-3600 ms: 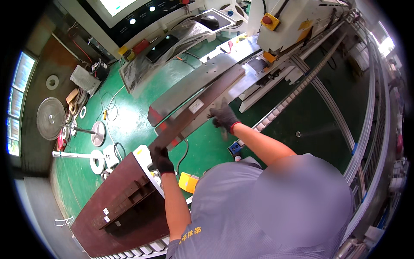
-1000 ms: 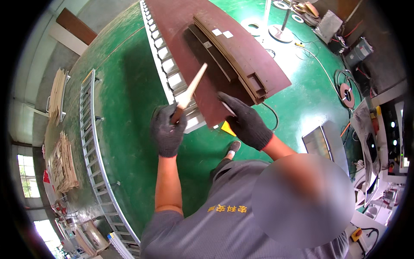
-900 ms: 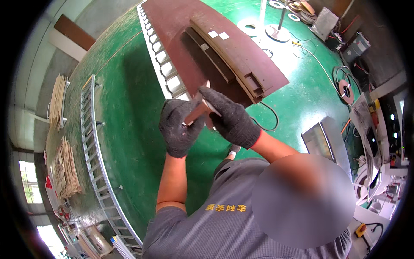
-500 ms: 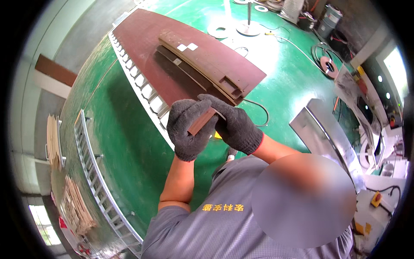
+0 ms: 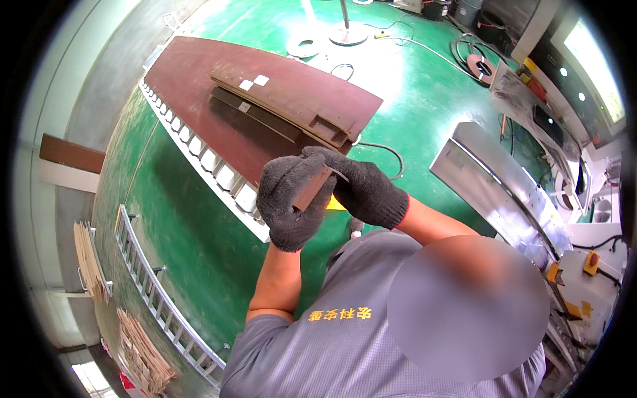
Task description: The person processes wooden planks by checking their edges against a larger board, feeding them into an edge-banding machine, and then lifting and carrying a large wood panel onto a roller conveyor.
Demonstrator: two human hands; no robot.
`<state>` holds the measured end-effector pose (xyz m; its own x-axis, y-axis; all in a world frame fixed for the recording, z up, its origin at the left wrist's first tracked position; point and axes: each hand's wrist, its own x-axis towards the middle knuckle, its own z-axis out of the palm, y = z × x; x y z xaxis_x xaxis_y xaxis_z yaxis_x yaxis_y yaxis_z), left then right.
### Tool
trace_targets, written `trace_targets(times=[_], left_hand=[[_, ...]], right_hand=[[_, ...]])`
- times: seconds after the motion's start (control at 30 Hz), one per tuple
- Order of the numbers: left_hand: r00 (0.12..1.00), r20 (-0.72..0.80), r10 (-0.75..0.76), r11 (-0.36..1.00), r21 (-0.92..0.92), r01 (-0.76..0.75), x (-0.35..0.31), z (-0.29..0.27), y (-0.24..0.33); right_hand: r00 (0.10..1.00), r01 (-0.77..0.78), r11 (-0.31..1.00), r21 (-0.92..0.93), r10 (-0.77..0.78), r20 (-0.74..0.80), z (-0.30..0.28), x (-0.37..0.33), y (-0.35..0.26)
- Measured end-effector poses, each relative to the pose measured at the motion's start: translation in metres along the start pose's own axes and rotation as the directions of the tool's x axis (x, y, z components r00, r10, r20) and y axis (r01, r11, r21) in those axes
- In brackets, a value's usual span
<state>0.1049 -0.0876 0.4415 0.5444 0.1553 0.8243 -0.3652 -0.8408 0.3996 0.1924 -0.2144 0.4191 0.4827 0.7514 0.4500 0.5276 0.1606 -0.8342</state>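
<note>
Both hands wear dark grey knitted gloves and meet in front of my chest. My left hand [image 5: 284, 202] is closed round a short, flat reddish-brown strip [image 5: 310, 190], whose lower end shows against the palm. My right hand [image 5: 370, 192] closes on the strip's upper end from the other side, its fingers touching the left glove. A thin pale edge [image 5: 340, 175] shows beside the right fingers; whether it belongs to the strip I cannot tell. Just beyond the hands lies a stack of brown panels [image 5: 279, 109], one with a rectangular cut-out, on a large reddish-brown board [image 5: 192, 66].
White slatted framing [image 5: 215, 162] runs along the board's left edge. A metal roller rack [image 5: 149, 278] stands at left, near stacked wooden strips [image 5: 142, 351]. At right are a shiny metal machine part [image 5: 478, 172] and a red-and-yellow switch [image 5: 592, 263]. A hose [image 5: 398, 156] curls on the green floor.
The view has shifted, so the board and panels appear farther left and slightly lower. Both hands keep their hold on the brown strip, with only a slight turn.
</note>
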Motion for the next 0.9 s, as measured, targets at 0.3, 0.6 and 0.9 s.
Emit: trace_targets(times=[0.3,0.6,0.9], left_hand=[[1.0,0.018,0.009,1.0,-0.002,-0.009,-0.001,0.01,0.001],[0.99,0.14,0.027,0.997,-0.079,-0.016,-0.002,0.027,0.002],[-0.237,0.472,-0.849,-0.449,-0.407,0.796,-0.185,0.06,-0.192]], right_hand=[[0.996,-0.092,0.996,-0.003,0.092,-0.02,-0.006,-0.006,-0.005],[0.988,-0.129,0.991,-0.032,0.125,-0.094,-0.02,-0.012,-0.008],[0.515,-0.255,0.597,0.761,0.75,-0.415,-0.076,-0.105,0.057]])
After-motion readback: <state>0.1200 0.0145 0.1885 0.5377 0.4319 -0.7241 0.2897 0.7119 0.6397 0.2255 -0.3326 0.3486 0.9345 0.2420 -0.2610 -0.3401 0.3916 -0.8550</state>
